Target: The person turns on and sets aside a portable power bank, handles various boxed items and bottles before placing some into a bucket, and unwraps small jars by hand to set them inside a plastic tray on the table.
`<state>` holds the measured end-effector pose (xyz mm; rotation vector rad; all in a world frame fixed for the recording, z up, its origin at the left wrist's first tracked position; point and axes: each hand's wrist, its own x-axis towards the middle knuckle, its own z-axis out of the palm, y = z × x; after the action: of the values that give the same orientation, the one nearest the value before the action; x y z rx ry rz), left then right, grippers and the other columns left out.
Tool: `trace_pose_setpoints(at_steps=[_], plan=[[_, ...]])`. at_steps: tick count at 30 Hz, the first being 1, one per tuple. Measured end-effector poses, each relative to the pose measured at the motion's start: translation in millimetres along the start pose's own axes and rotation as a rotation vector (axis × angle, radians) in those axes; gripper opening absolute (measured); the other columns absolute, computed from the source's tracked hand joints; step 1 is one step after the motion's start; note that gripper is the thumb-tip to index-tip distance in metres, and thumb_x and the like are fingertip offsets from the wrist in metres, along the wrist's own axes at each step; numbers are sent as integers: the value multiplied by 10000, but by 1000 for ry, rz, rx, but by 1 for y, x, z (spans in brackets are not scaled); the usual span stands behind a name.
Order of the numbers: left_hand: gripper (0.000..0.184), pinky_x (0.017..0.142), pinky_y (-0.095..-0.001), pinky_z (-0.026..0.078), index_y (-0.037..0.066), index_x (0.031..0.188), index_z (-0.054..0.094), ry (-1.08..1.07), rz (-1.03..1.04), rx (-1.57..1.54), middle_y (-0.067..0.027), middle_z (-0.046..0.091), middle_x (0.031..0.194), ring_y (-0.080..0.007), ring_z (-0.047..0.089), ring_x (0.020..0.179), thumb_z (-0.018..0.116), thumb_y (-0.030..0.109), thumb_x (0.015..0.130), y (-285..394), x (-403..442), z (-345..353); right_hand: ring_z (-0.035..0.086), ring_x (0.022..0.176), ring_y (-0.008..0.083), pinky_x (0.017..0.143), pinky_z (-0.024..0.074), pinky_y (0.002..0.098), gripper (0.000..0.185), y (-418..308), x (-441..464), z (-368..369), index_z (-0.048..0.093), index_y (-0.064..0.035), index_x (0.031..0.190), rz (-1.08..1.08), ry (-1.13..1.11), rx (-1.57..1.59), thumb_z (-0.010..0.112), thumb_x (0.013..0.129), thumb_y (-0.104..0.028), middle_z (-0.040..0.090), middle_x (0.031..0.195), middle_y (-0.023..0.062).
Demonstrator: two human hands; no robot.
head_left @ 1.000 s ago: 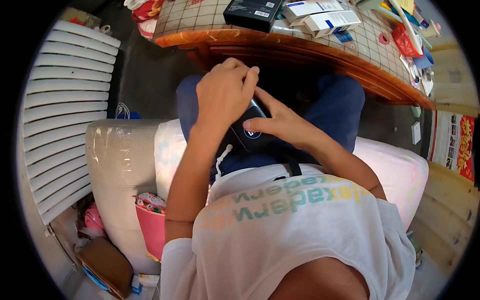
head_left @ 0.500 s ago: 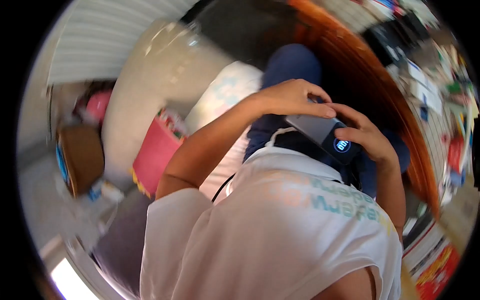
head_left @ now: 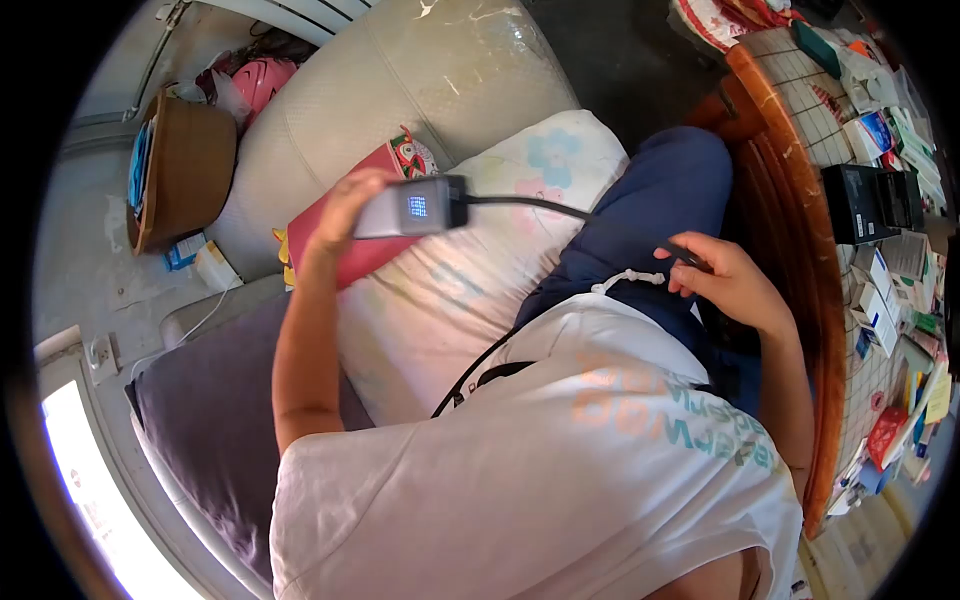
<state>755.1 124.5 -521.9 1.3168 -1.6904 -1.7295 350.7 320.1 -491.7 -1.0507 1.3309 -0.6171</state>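
A grey and black rectangular device [head_left: 385, 214] with a lit blue-white display is in my left hand [head_left: 345, 212], over the pink bag [head_left: 362, 262]. My fingers are closed round its left end. From the device's dark right end a black cable [head_left: 530, 202] stretches toward my right hand [head_left: 725, 278]. That hand's thumb and fingers are closed on the dark end of the cable, above my lap. Exactly what shape the cable end has is partly hidden by the fingers. The white drawstring [head_left: 630, 278] of my clothing hangs just left of my right hand.
A wooden desk [head_left: 805, 250] at the right bears boxes and a red basket [head_left: 885, 437]. Flowered bedding [head_left: 440, 330], a plastic-covered cushion [head_left: 400, 85] and a grey cushion [head_left: 235, 415] lie at the left. Behind stands a brown bin [head_left: 190, 170].
My hands have moved apart. My left hand has carried the device to the left, and my right hand has come off it and now holds the cable. The view has turned toward the left.
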Motion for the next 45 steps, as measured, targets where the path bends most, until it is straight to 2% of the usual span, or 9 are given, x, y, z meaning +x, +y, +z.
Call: trace_pose_setpoints(at_steps=[7,14,17,19,23,24,35,40,45], plan=[[364,570,-273,501,37,954,572,587,-316,-232,-58,597,801,-153,587,636,592,370,810,-37,-28,-110,543,720,107,692,448,232,195,46,21,7,552,-20,1017,-7,110,-8,492,840,-78,590,817,58],[348,591,-264,470,40,914,604,546,-308,-59,-44,608,794,-132,571,649,598,372,810,-54,13,-143,557,803,128,748,444,250,223,63,14,10,553,-35,1047,134,168,11,518,840,-111,594,854,59],[394,651,-280,401,-7,892,622,422,-354,644,-72,610,779,-166,537,663,534,374,846,-58,37,-176,549,821,122,755,441,245,236,68,6,2,552,-49,1060,100,200,-70,532,841,-133,593,870,51],[426,699,-340,429,-61,927,598,295,-35,920,-157,608,829,-231,569,753,437,331,887,-97,64,-196,543,830,114,761,442,245,245,80,-4,-1,551,-56,1067,58,259,-95,540,846,-161,596,894,45],[515,908,-337,373,-55,1167,470,270,-63,467,-179,490,1176,-255,483,1060,441,384,899,-107,71,-184,579,916,249,816,439,329,288,77,-13,1,568,-81,1055,33,329,-74,529,825,-250,610,985,124],[518,954,-342,331,-50,1192,448,211,52,797,-182,484,1185,-274,450,1104,471,371,891,-101,66,-176,578,912,262,811,436,336,293,82,-17,-2,571,-74,1051,15,362,-112,520,823,-250,609,991,128],[493,982,-378,306,-23,1205,442,97,-138,1138,-201,439,1233,-330,397,1165,584,254,822,-74,73,-145,585,851,236,755,449,317,251,92,-66,-41,583,-58,996,-90,752,-28,539,802,-212,612,898,102],[500,984,-387,305,-18,1208,440,111,79,1336,-204,430,1243,-339,391,1171,604,229,805,-35,91,-128,549,822,145,715,453,263,361,121,-66,-91,565,-8,1002,-129,1299,557,632,784,-288,587,894,94],[456,981,-399,310,3,1196,454,195,572,1244,-197,407,1269,-337,383,1181,607,89,775,10,138,-50,553,860,179,793,471,282,560,117,-56,-134,467,-6,1117,-140,1293,1119,675,742,-366,537,967,110]])
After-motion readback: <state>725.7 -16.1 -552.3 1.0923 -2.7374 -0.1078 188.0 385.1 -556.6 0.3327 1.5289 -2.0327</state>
